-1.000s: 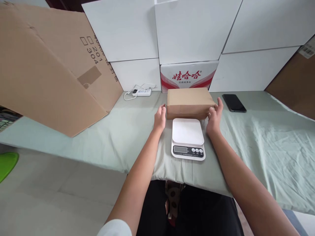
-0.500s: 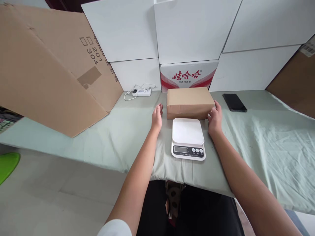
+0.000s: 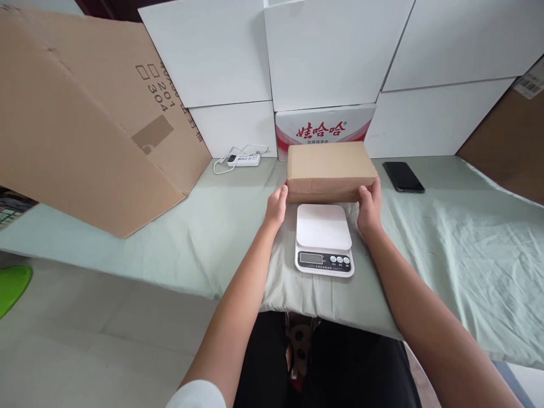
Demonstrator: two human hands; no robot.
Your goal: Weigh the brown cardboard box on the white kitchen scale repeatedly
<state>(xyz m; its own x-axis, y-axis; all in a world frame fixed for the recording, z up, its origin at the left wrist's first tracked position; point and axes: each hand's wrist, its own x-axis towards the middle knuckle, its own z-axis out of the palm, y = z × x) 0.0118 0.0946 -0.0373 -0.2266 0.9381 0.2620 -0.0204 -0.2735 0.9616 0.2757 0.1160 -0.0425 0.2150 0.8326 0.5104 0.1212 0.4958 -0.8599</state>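
Note:
Between my two hands is a brown cardboard box [image 3: 329,161], gripped at both short ends and seemingly raised a little off the cloth. My left hand [image 3: 277,205] presses against its left end, the thumb at the near corner. At the right end my right hand [image 3: 369,208] holds it, thumb on the front face and fingers round the side. Directly in front of the box lies a white digital kitchen scale [image 3: 323,238] with a bare platform. Its display [image 3: 311,258] looks blank, and buttons sit to the right of it.
A black phone [image 3: 403,177] lies to the right of the box. A white power strip with a cable [image 3: 243,160] is at the back left. A large cardboard carton [image 3: 102,124] stands left, another brown carton [image 3: 516,136] right. White boxes [image 3: 335,51] form a wall behind the green-clothed table [image 3: 204,238].
My left hand has moved right and now touches the box's end. My right hand's thumb has come round to the front face. The box has risen slightly.

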